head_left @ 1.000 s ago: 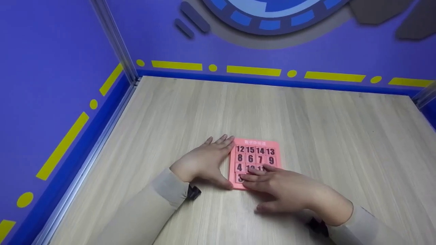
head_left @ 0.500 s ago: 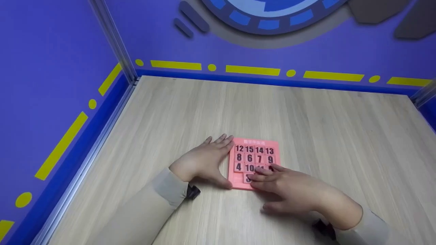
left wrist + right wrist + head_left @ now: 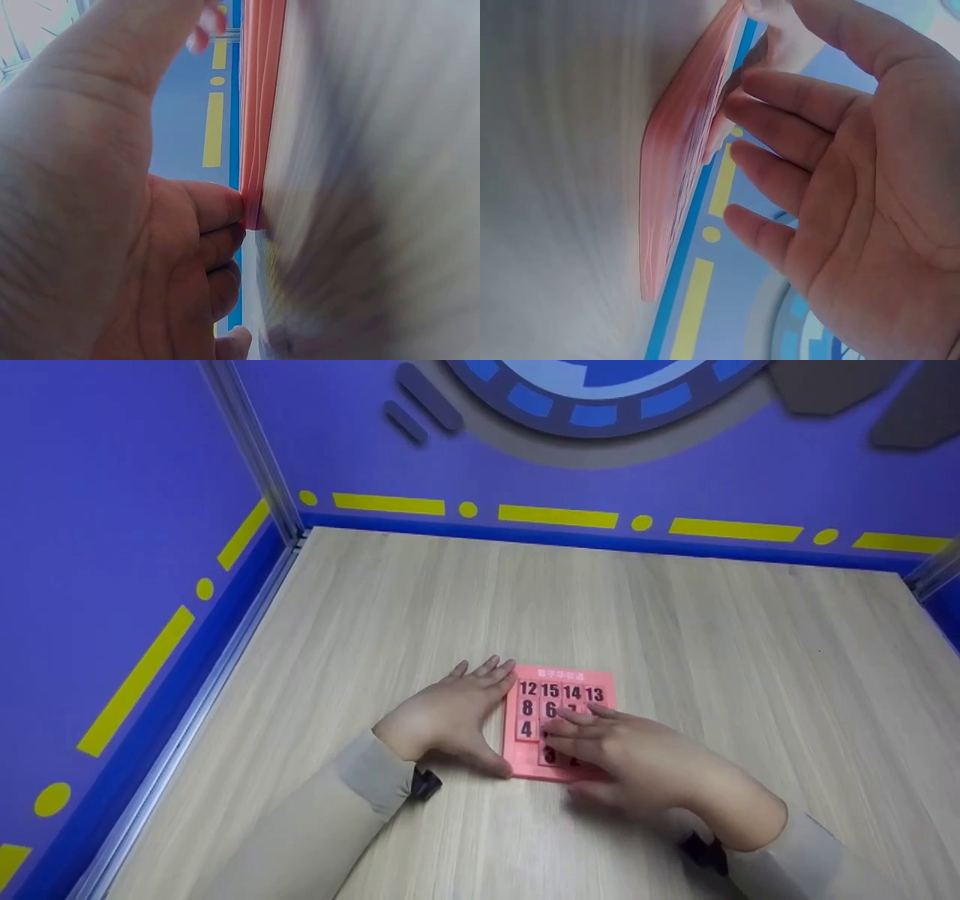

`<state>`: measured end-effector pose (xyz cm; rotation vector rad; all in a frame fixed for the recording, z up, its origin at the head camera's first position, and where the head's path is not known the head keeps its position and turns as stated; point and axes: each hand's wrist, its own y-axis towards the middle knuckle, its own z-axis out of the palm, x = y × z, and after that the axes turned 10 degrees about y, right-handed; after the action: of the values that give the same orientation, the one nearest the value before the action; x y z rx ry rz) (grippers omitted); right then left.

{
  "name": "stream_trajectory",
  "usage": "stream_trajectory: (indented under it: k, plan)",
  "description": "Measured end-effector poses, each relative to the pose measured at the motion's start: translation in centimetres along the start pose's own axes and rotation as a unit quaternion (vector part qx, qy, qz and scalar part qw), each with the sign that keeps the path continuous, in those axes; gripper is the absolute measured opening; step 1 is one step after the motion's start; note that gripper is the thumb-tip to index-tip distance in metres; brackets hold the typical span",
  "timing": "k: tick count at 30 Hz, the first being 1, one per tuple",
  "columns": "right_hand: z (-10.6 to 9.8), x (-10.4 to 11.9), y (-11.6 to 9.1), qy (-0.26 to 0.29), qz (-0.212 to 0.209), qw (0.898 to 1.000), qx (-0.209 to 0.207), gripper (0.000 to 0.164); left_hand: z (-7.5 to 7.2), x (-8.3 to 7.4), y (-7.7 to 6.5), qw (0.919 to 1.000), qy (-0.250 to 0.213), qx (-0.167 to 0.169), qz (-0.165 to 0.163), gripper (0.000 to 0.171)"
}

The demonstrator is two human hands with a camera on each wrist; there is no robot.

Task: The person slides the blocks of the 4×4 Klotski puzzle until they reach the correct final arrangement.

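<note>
A pink number slide puzzle [image 3: 525, 756] lies flat on the table, its top row reading 12, 15, 14, 13. My left hand [image 3: 454, 718] braces its left side, fingers at the upper left corner and thumb at the lower left. In the left wrist view, fingertips [image 3: 231, 204] meet the puzzle's pink edge [image 3: 259, 112]. My right hand [image 3: 645, 757] reaches over the lower right tiles with fingers extended, covering several numbers. Below its fingertips show the 3 tile [image 3: 550, 755] and part of the 2 tile. The bottom left slot is vacant, under the 4 tile [image 3: 526, 729].
The light wooden table [image 3: 420, 607] extends around the puzzle. Blue-purple panels [image 3: 375, 465] with yellow dashes stand along its back and left sides, joined by a metal post [image 3: 251, 450] at the corner. Dark clips [image 3: 425, 784] sit at both sleeve cuffs.
The 3 tile has slid right from the bottom left corner into the second column. My right hand moved right with it, then slightly up over the third row. The left hand stays put.
</note>
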<state>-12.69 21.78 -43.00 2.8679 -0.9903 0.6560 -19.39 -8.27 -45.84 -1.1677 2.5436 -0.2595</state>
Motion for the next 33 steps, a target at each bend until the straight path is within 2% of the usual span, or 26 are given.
stream_trajectory:
  k: [5,13,33]
  plan:
    - [0.1,-0.7,1.5,0.014,0.016,1.000,0.007,0.065,0.0,-0.1,0.1,1.0000,0.003,0.004,0.004,0.145]
    - [0.6,-1.4,1.9,0.050,0.039,0.997,0.048,0.077,0.0,0.1,0.1,1.0000,0.003,-0.002,0.001,0.146]
    - [1.0,-0.2,1.5,0.032,0.019,0.998,0.044,0.072,0.0,0.1,0.0,1.0000,0.004,0.002,-0.002,0.148]
